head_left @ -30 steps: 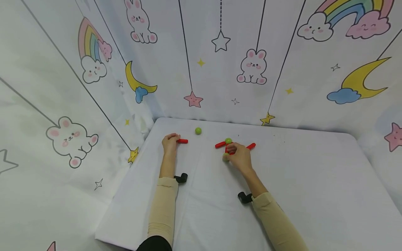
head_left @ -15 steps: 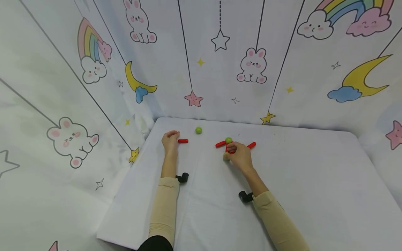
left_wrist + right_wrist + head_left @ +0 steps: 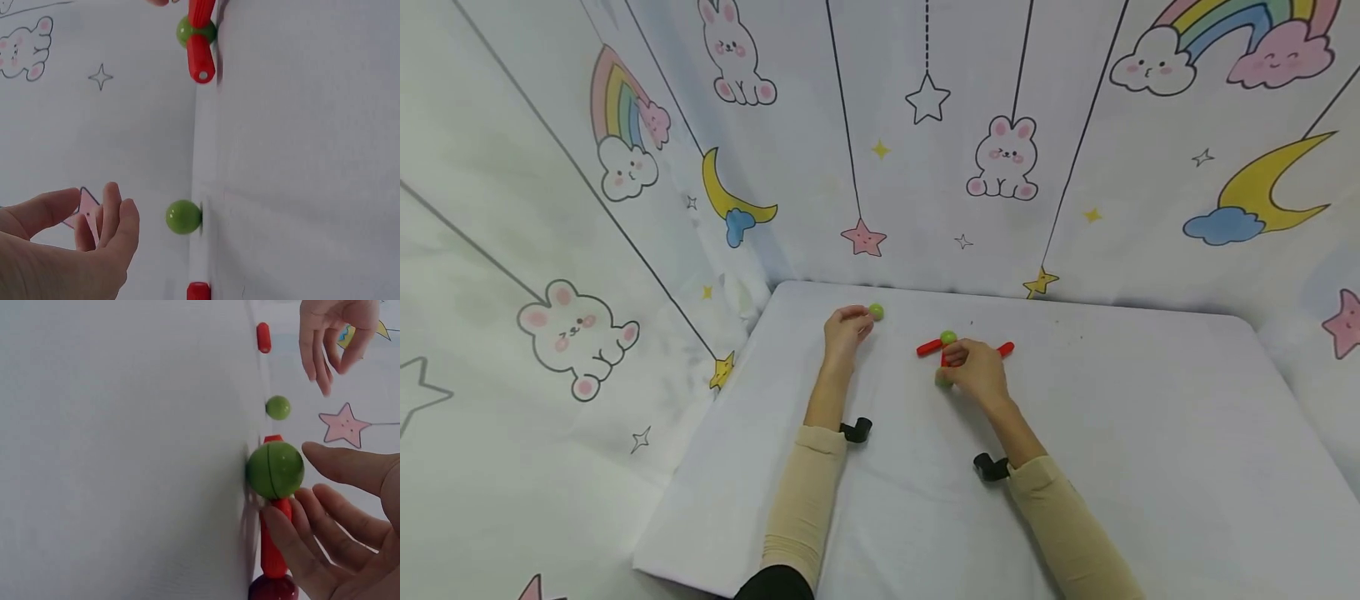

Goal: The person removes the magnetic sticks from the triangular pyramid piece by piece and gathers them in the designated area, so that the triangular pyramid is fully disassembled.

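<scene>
My left hand (image 3: 844,333) hovers beside a loose green ball (image 3: 877,312). In the left wrist view, its thumb and fingers are apart with nothing between them, and the ball (image 3: 184,217) sits on the table beyond the fingertips. My right hand (image 3: 979,372) holds the near green ball (image 3: 275,470) of a joined toy piece between thumb and fingers. Red sticks (image 3: 929,347) link this ball to another green ball (image 3: 949,337) behind it. A dark red ball (image 3: 274,589) shows at the lower edge of the right wrist view, partly cut off.
One loose red stick (image 3: 264,337) lies on the table past the loose ball; in the head view my left hand hides it. The white-covered table (image 3: 1120,433) meets a patterned cloth backdrop (image 3: 925,183) at its back edge.
My left hand has left the loose red stick and moved right, to the loose green ball. The right hand stays on the joined piece.
</scene>
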The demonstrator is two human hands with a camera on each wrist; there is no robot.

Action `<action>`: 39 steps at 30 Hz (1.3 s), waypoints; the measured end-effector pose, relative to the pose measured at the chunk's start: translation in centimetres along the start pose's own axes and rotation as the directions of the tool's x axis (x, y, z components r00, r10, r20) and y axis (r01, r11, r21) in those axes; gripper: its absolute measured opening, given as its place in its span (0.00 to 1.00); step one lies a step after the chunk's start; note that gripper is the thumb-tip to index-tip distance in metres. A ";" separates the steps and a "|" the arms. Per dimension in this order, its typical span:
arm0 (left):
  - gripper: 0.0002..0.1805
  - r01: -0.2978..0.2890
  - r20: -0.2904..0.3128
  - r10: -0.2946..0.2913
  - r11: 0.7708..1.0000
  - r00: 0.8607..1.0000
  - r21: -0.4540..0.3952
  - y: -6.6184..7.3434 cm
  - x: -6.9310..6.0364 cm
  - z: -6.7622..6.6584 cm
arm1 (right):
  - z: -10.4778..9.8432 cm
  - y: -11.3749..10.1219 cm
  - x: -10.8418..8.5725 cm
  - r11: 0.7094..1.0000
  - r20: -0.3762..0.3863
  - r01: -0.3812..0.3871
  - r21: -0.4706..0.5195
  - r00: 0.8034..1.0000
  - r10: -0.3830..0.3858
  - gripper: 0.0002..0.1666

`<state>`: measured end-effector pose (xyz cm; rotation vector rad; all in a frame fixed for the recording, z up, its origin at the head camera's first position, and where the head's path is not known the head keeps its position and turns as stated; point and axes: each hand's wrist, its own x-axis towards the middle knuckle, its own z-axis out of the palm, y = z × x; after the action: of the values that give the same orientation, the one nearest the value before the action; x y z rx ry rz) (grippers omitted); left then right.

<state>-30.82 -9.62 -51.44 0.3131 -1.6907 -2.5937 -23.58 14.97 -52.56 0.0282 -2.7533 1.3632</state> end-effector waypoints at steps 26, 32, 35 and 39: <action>0.25 0.160 0.045 -0.170 0.973 0.984 0.169 -4.4 -2.5 4.9 | -0.3 0.3 5.0 0.999 -0.059 0.033 -0.026 0.998 -0.034 0.23; 0.25 0.168 0.036 -0.179 0.964 0.983 0.208 -5.3 -2.6 5.3 | 0.1 1.0 5.8 0.999 0.015 -0.005 -0.039 1.000 0.006 0.25; 0.24 0.155 0.034 -0.167 0.959 0.985 0.238 -5.6 -2.7 5.6 | 0.4 1.4 6.0 0.998 0.011 -0.024 -0.061 1.000 0.025 0.26; 0.23 0.142 0.038 -0.157 0.955 0.987 0.261 -5.7 -3.0 5.8 | 0.7 1.8 6.3 0.998 -0.006 -0.042 -0.056 0.999 0.042 0.27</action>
<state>-28.45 -1.69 -53.89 0.3914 -2.1094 -2.5028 -29.95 15.56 -53.99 -0.0363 -2.8024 1.2927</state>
